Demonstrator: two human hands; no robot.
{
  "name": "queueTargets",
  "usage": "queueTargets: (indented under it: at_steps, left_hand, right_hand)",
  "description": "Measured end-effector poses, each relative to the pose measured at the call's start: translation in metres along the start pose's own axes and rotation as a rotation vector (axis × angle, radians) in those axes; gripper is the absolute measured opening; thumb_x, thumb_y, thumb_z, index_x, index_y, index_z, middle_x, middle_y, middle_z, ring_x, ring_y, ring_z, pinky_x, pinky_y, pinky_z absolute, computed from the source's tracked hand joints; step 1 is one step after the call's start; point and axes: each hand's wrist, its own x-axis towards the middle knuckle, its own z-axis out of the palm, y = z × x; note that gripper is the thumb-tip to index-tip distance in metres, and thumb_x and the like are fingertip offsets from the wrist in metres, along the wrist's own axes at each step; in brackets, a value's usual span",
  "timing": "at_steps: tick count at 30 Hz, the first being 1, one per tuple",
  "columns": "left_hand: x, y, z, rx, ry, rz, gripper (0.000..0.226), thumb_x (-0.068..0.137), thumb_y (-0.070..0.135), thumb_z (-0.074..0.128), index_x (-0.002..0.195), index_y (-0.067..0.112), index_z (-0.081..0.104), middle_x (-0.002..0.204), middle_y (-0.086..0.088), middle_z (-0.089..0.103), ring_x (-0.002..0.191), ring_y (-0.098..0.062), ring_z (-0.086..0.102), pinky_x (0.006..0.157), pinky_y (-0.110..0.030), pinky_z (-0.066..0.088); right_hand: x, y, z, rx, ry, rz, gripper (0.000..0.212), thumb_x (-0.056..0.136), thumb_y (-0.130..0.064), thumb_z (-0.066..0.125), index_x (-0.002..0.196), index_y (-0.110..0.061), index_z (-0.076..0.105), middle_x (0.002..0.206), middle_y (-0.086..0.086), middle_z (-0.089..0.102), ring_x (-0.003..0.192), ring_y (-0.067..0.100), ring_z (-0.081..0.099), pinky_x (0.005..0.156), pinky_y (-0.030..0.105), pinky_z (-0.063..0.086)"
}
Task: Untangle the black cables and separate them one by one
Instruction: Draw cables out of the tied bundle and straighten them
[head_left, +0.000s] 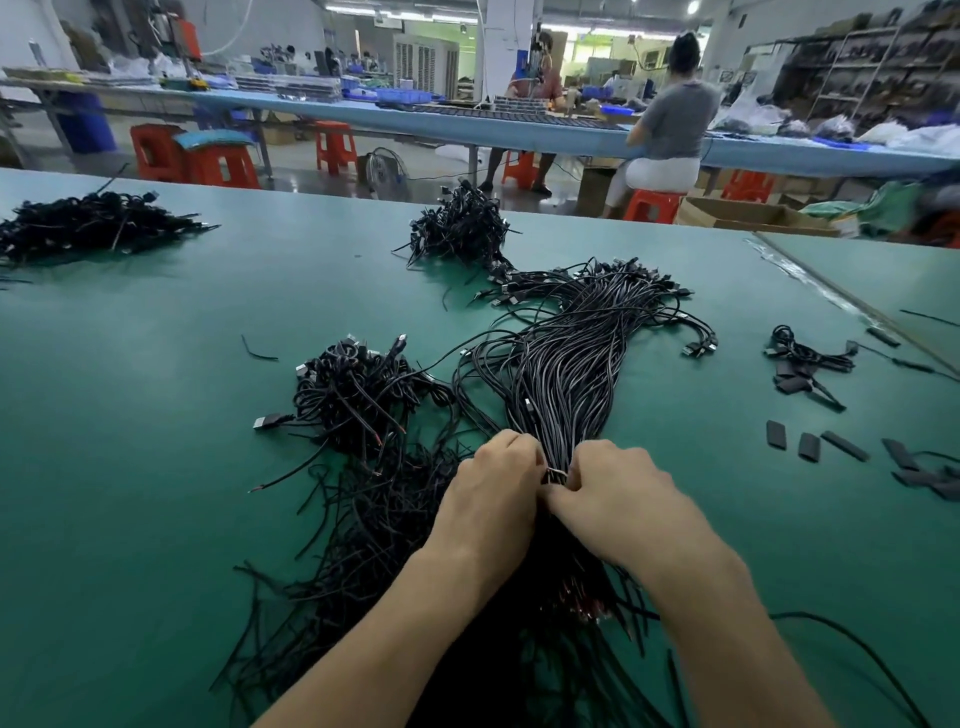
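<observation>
Matte green table (156, 415) is leaving loads of bare room out past the left hand (493, 488). Glossy black cable bundle (566, 374) is fanning away ahead (pretty tangled), with left hand and right hand (618, 493) both gripping it at its thin tie (555, 472).

Cables (563, 364) glossy black plastic sheath; table (156, 415) matt green, smooth.

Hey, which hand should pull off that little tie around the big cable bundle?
Probably the right hand: its fingertips seem to pinch the tie, while the left hand is curled round the cable bundle beside it, steadying it.
</observation>
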Motion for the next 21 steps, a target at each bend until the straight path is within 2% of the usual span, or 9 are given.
queueTargets:
  at_steps: [2, 7, 11, 14, 16, 17, 19, 21]
  left_hand:
    - [0.001, 0.0, -0.002, -0.035, 0.012, -0.027, 0.017, 0.101, 0.016, 0.046, 0.092, 0.016, 0.06, 0.103, 0.004, 0.059, 0.09, -0.023, 0.06, 0.081, -0.04, 0.049]
    - [-0.002, 0.004, -0.001, 0.012, -0.003, 0.001, 0.012, 0.098, 0.011, 0.047, 0.094, 0.015, 0.058, 0.103, 0.003, 0.058, 0.089, -0.025, 0.061, 0.08, -0.042, 0.05]
    - [-0.003, 0.005, -0.001, -0.016, 0.016, 0.002, 0.015, 0.102, 0.019, 0.044, 0.096, 0.013, 0.057, 0.103, 0.001, 0.058, 0.088, -0.027, 0.061, 0.077, -0.042, 0.05]
    - [-0.005, 0.004, -0.001, -0.006, 0.016, 0.028, 0.018, 0.104, 0.022, 0.042, 0.097, 0.013, 0.056, 0.104, 0.0, 0.058, 0.089, -0.027, 0.061, 0.076, -0.041, 0.049]
    - [-0.005, 0.003, -0.001, 0.01, 0.019, 0.044, 0.019, 0.105, 0.024, 0.041, 0.098, 0.014, 0.056, 0.106, 0.0, 0.058, 0.091, -0.027, 0.061, 0.078, -0.041, 0.049]
    - [-0.005, 0.003, -0.001, 0.015, 0.021, 0.047, 0.02, 0.105, 0.024, 0.041, 0.099, 0.014, 0.056, 0.107, -0.001, 0.058, 0.092, -0.027, 0.061, 0.078, -0.042, 0.049]
    - [-0.004, 0.002, -0.001, -0.004, 0.032, 0.046, 0.019, 0.104, 0.024, 0.041, 0.097, 0.014, 0.056, 0.105, -0.001, 0.059, 0.09, -0.028, 0.061, 0.078, -0.042, 0.049]
    - [-0.004, 0.001, 0.0, -0.006, 0.046, 0.053, 0.019, 0.105, 0.023, 0.042, 0.094, 0.014, 0.055, 0.101, 0.0, 0.058, 0.085, -0.025, 0.059, 0.076, -0.04, 0.049]
  right_hand:
    - [-0.002, -0.001, 0.0, 0.019, -0.04, 0.004, 0.023, 0.092, -0.042, 0.053, 0.088, -0.02, 0.047, 0.079, -0.003, 0.038, 0.082, 0.028, 0.047, 0.07, 0.033, 0.04]
    - [-0.013, -0.009, -0.003, -0.012, 0.016, -0.02, 0.036, 0.097, -0.035, 0.044, 0.069, -0.021, 0.025, 0.074, -0.002, 0.026, 0.081, 0.028, 0.04, 0.069, 0.034, 0.035]
    - [-0.017, -0.014, -0.002, -0.081, 0.025, -0.038, 0.036, 0.097, -0.021, 0.045, 0.069, -0.021, 0.022, 0.074, -0.003, 0.024, 0.076, 0.025, 0.038, 0.066, 0.034, 0.033]
    - [-0.014, -0.011, -0.005, -0.092, -0.027, -0.057, 0.025, 0.096, -0.015, 0.043, 0.073, -0.018, 0.033, 0.078, -0.001, 0.033, 0.075, 0.024, 0.044, 0.064, 0.034, 0.037]
    - [-0.013, -0.005, -0.015, -0.065, -0.099, -0.111, 0.011, 0.096, -0.017, 0.046, 0.089, -0.011, 0.052, 0.089, 0.006, 0.05, 0.088, 0.032, 0.056, 0.074, 0.037, 0.049]
    - [-0.014, 0.0, -0.023, -0.051, -0.164, -0.163, 0.013, 0.095, -0.017, 0.049, 0.094, -0.01, 0.059, 0.093, 0.009, 0.06, 0.09, 0.033, 0.061, 0.078, 0.04, 0.053]
    - [-0.018, 0.009, -0.039, -0.012, -0.296, -0.264, 0.012, 0.091, -0.016, 0.055, 0.086, -0.013, 0.066, 0.083, 0.007, 0.07, 0.08, 0.026, 0.067, 0.078, 0.042, 0.056]
    - [-0.025, 0.02, -0.052, -0.037, -0.327, -0.266, 0.012, 0.088, -0.015, 0.061, 0.078, -0.019, 0.066, 0.071, 0.001, 0.069, 0.067, 0.015, 0.066, 0.072, 0.035, 0.056]
